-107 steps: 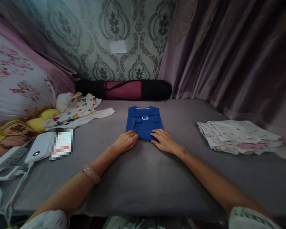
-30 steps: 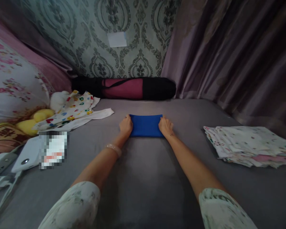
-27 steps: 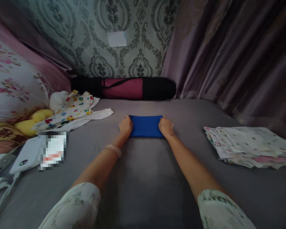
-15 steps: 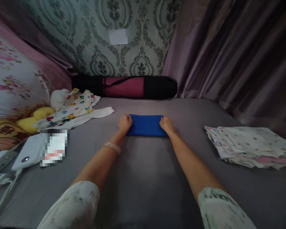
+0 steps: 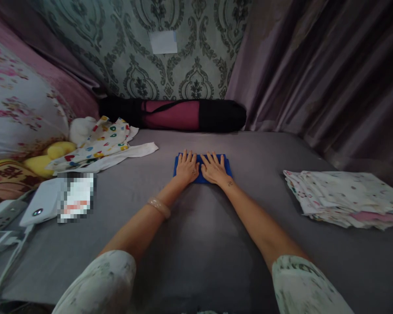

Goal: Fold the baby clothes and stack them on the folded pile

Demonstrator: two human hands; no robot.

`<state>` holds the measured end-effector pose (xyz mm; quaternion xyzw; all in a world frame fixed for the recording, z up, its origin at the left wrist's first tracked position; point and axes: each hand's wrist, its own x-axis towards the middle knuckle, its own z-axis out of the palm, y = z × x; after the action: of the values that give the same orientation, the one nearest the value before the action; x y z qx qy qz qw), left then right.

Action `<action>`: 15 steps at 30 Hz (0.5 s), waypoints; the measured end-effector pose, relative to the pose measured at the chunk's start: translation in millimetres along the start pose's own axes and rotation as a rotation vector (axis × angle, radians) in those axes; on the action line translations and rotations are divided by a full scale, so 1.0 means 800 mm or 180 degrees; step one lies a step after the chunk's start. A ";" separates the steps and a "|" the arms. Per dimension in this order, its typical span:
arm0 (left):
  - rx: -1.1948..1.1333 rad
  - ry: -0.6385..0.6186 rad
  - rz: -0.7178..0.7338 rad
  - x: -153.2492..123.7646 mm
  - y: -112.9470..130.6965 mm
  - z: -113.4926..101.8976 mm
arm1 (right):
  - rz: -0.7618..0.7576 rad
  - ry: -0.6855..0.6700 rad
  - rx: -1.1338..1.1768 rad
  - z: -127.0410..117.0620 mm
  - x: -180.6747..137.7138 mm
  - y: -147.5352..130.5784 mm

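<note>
A folded blue cloth (image 5: 201, 179) lies flat on the grey sheet (image 5: 196, 235), in the middle of the view. My left hand (image 5: 187, 166) rests palm down on its left half, fingers spread and pointing away from me. On the right half lies my right hand (image 5: 215, 167), also flat with its fingers apart. The thumbs come close together near the cloth's centre. Much of the cloth is hidden under both hands; its corners and far edge show around them.
A stack of folded patterned clothes (image 5: 340, 192) sits at the right. At the left are a patterned child's top (image 5: 108, 139), a yellow plush toy (image 5: 57, 152), a white power bank (image 5: 46, 200) and a power strip (image 5: 5, 213). A long black-and-maroon bag (image 5: 172, 115) lies along the wall.
Both hands let go of the cloth's far corners and moved inward onto its top, opening flat. The cloth stays in about the same place. The view has tilted slightly down.
</note>
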<state>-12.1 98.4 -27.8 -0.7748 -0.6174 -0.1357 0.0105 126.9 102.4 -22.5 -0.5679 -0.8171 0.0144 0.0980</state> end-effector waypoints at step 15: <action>-0.0022 -0.0472 -0.0328 0.000 -0.011 0.009 | 0.0215 -0.0404 0.0095 0.011 0.005 0.007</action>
<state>-18.8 101.8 -36.1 -0.7500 -0.6550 -0.0804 -0.0450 129.1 109.1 -31.6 -0.5916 -0.8017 0.0659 0.0539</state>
